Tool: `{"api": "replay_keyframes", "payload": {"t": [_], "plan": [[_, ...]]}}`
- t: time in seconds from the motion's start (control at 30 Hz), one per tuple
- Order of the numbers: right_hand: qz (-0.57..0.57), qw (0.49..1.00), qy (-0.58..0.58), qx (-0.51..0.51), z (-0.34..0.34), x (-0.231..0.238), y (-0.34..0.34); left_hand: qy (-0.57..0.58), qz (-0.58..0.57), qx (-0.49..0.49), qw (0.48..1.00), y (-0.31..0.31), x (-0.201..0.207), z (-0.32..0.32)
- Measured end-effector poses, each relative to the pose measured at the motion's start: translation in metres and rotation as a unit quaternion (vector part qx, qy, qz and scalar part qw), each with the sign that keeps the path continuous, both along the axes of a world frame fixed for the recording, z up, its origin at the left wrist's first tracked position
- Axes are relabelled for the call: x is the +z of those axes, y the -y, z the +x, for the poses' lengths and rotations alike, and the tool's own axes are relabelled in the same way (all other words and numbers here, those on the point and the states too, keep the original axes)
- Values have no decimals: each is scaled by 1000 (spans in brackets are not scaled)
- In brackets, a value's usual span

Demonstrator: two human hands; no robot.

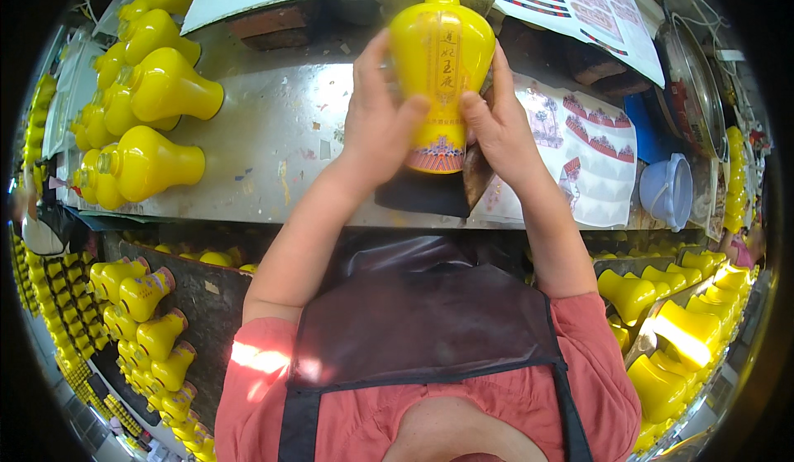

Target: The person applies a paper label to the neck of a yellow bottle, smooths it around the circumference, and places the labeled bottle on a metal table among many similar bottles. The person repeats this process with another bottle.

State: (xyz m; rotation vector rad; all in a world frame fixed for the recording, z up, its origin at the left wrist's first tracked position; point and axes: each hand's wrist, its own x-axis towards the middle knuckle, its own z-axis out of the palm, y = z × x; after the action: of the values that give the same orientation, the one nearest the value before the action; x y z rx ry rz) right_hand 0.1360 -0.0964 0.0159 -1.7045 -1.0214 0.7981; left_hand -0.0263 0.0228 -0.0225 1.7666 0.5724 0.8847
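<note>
At the far left of the metal table (273,123) we see a cluster of yellow bottles (169,86), their necks pointing left; whether they stand or lie we cannot tell. Nearer and lower on the left, more yellow bottles (155,338) are lined up beside a dark panel (213,305). Toward the middle, our left hand (376,123) is curved round the left side of the held bottle (442,44), its blurred thumb reaching toward the front, its fingers part-open to the bottle's width. That bottle is between our two hands over the table, its clear mouth to the far side and its patterned base toward us; we cannot tell whether it touches anything underneath. Our right hand (502,123) grips its right side, the thumb pressed on the front and the fingers, spread to the same width, partly hidden behind. Farther right lie a printed sheet (608,193) and, next to it, a pale blue bucket (676,191). At the near right, yellow bottles (657,387) crowd together below the table.
</note>
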Motion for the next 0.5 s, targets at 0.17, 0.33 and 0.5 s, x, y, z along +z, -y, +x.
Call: {"api": "replay_keyframes", "payload": {"t": [0.17, 0.33, 0.5], "plan": [[43, 998, 39, 2, -4, -4, -4, -24, 60, 6, 998, 0, -3, 2], [20, 1000, -14, -6, 5, 7, -2, -25, 85, 13, 996, -4, 0, -1], [50, 991, 117, -45, 14, 32, -9, -52, 186, 39, 980, -10, 17, 2]]}}
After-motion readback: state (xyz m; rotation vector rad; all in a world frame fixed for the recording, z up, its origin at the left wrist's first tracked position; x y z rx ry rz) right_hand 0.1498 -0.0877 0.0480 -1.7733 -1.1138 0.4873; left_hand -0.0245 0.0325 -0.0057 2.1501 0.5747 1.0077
